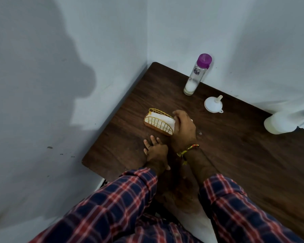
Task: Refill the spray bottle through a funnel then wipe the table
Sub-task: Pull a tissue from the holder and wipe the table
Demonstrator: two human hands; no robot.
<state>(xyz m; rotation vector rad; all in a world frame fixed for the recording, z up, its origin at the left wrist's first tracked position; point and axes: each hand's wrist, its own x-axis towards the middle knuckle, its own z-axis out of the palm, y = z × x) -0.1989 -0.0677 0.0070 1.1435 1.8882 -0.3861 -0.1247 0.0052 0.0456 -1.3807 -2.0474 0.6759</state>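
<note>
The right grip (182, 125) pinches a napkin (165, 121) from the holder (159, 122), likely for wiping, while the left grip (156, 149) rests released on the surface (235, 155) as a brace, funnel (213, 104) just beyond and bottle (277, 122) well off right.

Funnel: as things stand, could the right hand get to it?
Probably yes. The right hand is at the napkin holder, fingers on the napkins, and the funnel lies just beyond on bare table with nothing between. It would have to let go of the napkins first.
</note>
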